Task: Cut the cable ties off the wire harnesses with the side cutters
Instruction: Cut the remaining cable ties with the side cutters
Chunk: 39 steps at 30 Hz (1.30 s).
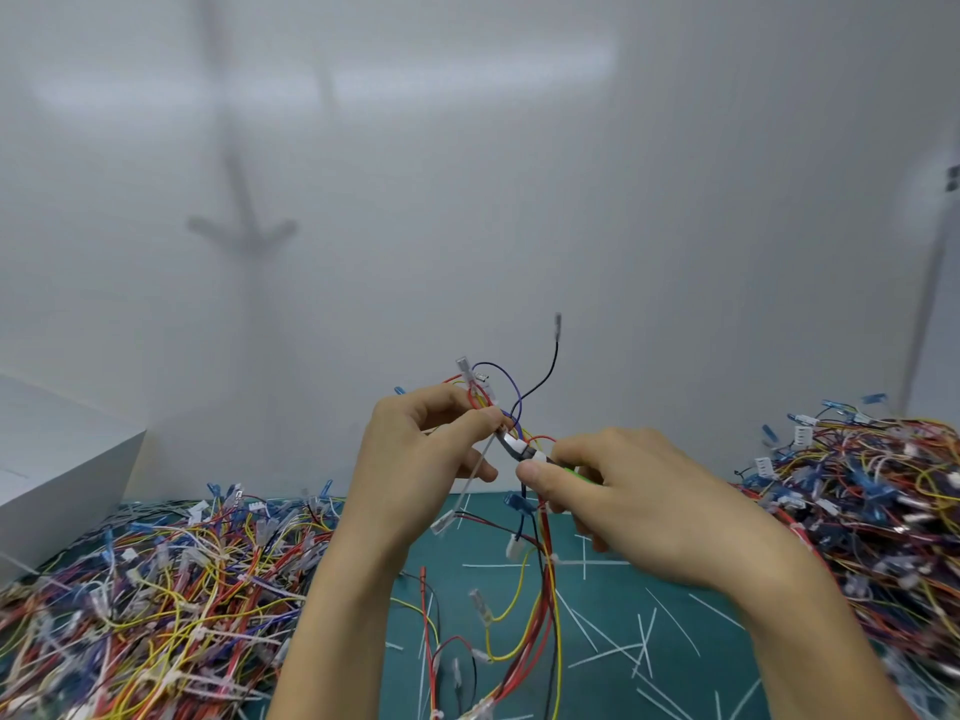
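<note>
My left hand point(423, 454) pinches a wire harness point(540, 589) of red, yellow, black and blue wires, raised above the green mat point(649, 589). A white cable tie point(475, 475) hangs down from the pinch point. My right hand point(623, 485) grips the side cutters point(519, 449), whose green handles mostly hide inside the fist. The metal jaws point up-left and touch the bundle right beside my left thumb and forefinger. The harness wires trail down to the mat between my forearms.
A heap of harnesses point(145, 605) covers the mat at left, another heap point(872, 511) at right. Several cut white tie pieces point(613, 652) lie on the mat. A white box point(57, 459) stands at far left. A white wall rises behind.
</note>
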Each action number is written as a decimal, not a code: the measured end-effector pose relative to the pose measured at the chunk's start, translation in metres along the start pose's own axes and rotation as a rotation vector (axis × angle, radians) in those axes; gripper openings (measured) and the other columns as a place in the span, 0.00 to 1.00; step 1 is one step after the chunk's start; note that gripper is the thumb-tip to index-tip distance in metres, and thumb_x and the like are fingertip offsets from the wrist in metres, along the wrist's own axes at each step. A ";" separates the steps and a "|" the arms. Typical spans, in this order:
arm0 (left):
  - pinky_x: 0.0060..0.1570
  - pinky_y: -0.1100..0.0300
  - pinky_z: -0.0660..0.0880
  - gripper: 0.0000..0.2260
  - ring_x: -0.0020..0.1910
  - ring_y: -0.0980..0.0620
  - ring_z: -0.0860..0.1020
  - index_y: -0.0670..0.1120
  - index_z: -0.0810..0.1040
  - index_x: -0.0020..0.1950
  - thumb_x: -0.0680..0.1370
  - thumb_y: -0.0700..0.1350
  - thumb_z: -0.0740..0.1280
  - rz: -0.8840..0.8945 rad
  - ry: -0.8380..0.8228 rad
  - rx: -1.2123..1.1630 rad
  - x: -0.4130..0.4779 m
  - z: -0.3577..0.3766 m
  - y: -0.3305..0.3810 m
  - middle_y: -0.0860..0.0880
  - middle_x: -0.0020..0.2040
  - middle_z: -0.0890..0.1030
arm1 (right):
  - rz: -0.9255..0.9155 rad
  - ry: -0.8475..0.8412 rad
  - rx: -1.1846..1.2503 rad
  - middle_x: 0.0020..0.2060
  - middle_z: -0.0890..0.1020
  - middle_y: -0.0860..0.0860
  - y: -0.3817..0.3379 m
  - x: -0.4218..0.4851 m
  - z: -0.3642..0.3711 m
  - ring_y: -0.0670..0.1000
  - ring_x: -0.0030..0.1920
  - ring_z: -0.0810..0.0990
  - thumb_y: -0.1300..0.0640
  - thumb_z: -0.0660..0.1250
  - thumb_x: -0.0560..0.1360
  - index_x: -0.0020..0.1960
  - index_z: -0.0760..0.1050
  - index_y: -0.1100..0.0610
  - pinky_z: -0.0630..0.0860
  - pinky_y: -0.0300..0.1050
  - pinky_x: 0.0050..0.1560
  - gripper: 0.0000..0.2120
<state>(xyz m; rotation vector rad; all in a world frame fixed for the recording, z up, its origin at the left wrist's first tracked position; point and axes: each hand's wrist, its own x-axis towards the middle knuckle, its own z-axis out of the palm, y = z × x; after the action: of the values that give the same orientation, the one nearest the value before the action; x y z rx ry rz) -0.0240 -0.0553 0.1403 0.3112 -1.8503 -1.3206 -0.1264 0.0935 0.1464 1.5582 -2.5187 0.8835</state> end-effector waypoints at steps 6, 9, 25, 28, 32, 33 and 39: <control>0.36 0.59 0.79 0.06 0.27 0.48 0.79 0.43 0.83 0.38 0.75 0.41 0.71 -0.003 -0.001 0.017 0.000 -0.001 0.001 0.45 0.42 0.85 | -0.004 0.022 -0.007 0.33 0.78 0.56 -0.001 0.000 -0.001 0.54 0.36 0.78 0.32 0.57 0.75 0.37 0.74 0.51 0.75 0.50 0.40 0.23; 0.35 0.60 0.79 0.06 0.27 0.49 0.79 0.43 0.83 0.38 0.75 0.40 0.71 -0.008 0.002 0.014 0.000 -0.001 0.001 0.44 0.42 0.85 | -0.009 0.035 -0.035 0.31 0.76 0.55 -0.001 0.000 0.000 0.53 0.33 0.75 0.32 0.57 0.74 0.38 0.74 0.51 0.69 0.48 0.35 0.23; 0.42 0.49 0.79 0.06 0.28 0.49 0.80 0.44 0.83 0.38 0.75 0.41 0.71 0.011 -0.001 0.059 -0.002 -0.001 0.004 0.44 0.40 0.85 | -0.036 0.055 -0.073 0.28 0.69 0.51 0.000 0.002 0.002 0.49 0.32 0.67 0.32 0.56 0.76 0.40 0.74 0.52 0.61 0.45 0.32 0.24; 0.42 0.49 0.78 0.07 0.27 0.50 0.79 0.44 0.83 0.37 0.75 0.40 0.71 0.006 -0.003 0.063 -0.002 -0.001 0.004 0.43 0.39 0.84 | -0.033 0.044 -0.072 0.28 0.70 0.50 0.001 0.003 0.003 0.49 0.32 0.68 0.32 0.56 0.75 0.42 0.76 0.52 0.62 0.46 0.32 0.24; 0.42 0.50 0.77 0.06 0.27 0.50 0.79 0.44 0.84 0.37 0.74 0.40 0.71 -0.003 -0.011 0.067 -0.002 -0.002 0.004 0.42 0.39 0.84 | -0.042 0.033 -0.078 0.29 0.71 0.51 0.002 0.004 0.004 0.50 0.33 0.69 0.31 0.55 0.75 0.42 0.76 0.52 0.64 0.46 0.33 0.25; 0.42 0.49 0.77 0.06 0.27 0.50 0.79 0.44 0.84 0.37 0.74 0.41 0.72 -0.004 -0.014 0.066 -0.002 -0.002 0.004 0.41 0.39 0.84 | -0.046 0.027 -0.079 0.29 0.71 0.51 0.003 0.004 0.005 0.50 0.34 0.69 0.31 0.54 0.75 0.43 0.77 0.52 0.65 0.47 0.33 0.25; 0.42 0.48 0.78 0.06 0.28 0.50 0.79 0.44 0.84 0.36 0.74 0.40 0.71 -0.003 -0.010 0.087 -0.002 -0.004 0.004 0.41 0.40 0.84 | -0.066 0.023 -0.061 0.30 0.71 0.51 0.004 0.007 0.009 0.51 0.34 0.69 0.32 0.54 0.75 0.43 0.76 0.53 0.64 0.47 0.34 0.26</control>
<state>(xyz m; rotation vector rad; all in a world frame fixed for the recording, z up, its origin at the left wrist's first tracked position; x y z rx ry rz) -0.0187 -0.0556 0.1435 0.3536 -1.9199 -1.2471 -0.1313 0.0847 0.1394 1.5926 -2.4391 0.8038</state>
